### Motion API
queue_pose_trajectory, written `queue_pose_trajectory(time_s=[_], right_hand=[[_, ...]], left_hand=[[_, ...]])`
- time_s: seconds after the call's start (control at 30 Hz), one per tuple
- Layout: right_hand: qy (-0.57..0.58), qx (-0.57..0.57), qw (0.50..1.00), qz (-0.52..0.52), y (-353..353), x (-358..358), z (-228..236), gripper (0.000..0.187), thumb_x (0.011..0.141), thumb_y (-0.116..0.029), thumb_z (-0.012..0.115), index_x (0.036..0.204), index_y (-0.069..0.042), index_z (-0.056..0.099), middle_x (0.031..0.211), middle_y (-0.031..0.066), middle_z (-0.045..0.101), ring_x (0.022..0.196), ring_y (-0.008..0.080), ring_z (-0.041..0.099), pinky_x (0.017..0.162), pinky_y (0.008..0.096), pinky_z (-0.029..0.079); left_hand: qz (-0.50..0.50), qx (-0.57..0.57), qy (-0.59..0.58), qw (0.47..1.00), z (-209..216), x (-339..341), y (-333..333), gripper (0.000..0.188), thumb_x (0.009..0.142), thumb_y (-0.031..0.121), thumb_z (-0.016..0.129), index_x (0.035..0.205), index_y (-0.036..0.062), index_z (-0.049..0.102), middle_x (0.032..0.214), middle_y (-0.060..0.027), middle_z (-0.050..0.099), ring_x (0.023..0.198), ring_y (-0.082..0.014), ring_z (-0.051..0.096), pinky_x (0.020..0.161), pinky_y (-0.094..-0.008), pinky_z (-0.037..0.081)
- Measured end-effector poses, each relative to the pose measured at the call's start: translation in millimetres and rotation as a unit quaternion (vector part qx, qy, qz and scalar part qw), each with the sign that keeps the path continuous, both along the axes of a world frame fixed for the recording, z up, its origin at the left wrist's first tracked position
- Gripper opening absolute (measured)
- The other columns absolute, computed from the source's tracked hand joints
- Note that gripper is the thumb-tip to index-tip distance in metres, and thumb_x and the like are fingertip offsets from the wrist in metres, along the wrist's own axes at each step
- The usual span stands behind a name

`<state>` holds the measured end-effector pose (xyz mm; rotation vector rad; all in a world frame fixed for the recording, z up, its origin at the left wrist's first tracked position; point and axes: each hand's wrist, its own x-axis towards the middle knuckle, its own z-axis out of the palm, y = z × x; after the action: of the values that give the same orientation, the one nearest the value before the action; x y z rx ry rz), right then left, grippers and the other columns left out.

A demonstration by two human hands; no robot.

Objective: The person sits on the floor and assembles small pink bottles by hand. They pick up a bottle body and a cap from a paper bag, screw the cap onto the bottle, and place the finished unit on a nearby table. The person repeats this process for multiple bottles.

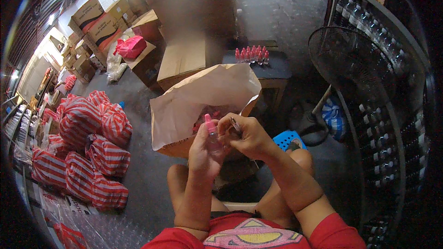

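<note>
- Bottle (212, 134), clear with pink cap, frame centre, upright, gripped in left hand (205, 150).
- Right hand (247, 137) closed on a thin dark tool (236, 126) just beside the cap.
- Paper-lined cardboard box (203, 97) right behind hands.
- Row of pink-capped bottles (251, 54) on small desk (258, 70), upper centre.
- Red-striped sacks (87, 143) at left, on floor.

Both forearms enter from the lower edge, bare, short red sleeves at the upper arms. Elbows bent; forearms converge upward toward the middle. Left hand (203, 150): fingers curled closed in a grip, thumb up, wrist straight. Right hand (247, 136): fingers pinched together, knuckles facing up, wrist flexed inward. The two hands touch at the fingertips. Bare knees sit spread below the forearms.
</note>
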<state>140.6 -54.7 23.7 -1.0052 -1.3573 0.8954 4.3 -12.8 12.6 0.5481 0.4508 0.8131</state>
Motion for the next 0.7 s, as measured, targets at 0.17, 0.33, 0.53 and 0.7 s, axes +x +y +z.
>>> queue_pose_trajectory(time_s=[0.17,0.33,0.53,0.7], right_hand=[[0.025,-0.006,0.999,0.031,2,5,-4,0.014,0.082,0.000,0.062,0.088,-0.005,0.051,0.077,-0.0028,0.052,0.071,0.0043,0.048,0.064,0.0198,0.041],[0.136,-0.013,0.987,0.079,10,6,-16,0.017,0.084,-0.003,0.060,0.085,-0.008,0.044,0.079,-0.0017,0.050,0.068,0.0046,0.046,0.060,0.0192,0.039],[0.220,-0.045,0.961,0.163,14,11,-16,0.016,0.085,0.000,0.057,0.095,-0.005,0.047,0.084,-0.0016,0.049,0.080,0.0074,0.047,0.073,0.0235,0.042],[0.107,-0.023,0.991,0.073,11,3,-11,0.022,0.082,-0.007,0.065,0.100,-0.003,0.052,0.085,0.0011,0.055,0.078,0.0090,0.051,0.067,0.0253,0.044]], left_hand=[[-0.011,0.023,-0.013,1.000,1,1,0,0.031,0.096,0.033,0.038,0.109,0.0067,0.050,0.093,-0.0032,0.057,0.076,-0.0119,0.052,0.068,-0.0290,0.044],[-0.038,0.054,-0.028,0.997,-3,-1,3,0.031,0.096,0.031,0.038,0.110,0.0056,0.049,0.089,-0.0035,0.057,0.079,-0.0124,0.055,0.066,-0.0273,0.045],[-0.022,0.053,-0.025,0.998,-8,-5,5,0.032,0.096,0.030,0.039,0.113,0.0048,0.049,0.095,-0.0041,0.058,0.083,-0.0135,0.057,0.066,-0.0282,0.046],[0.022,0.014,0.019,0.999,9,2,-1,0.033,0.096,0.029,0.040,0.115,0.0039,0.050,0.101,-0.0057,0.058,0.084,-0.0153,0.057,0.066,-0.0287,0.047]])
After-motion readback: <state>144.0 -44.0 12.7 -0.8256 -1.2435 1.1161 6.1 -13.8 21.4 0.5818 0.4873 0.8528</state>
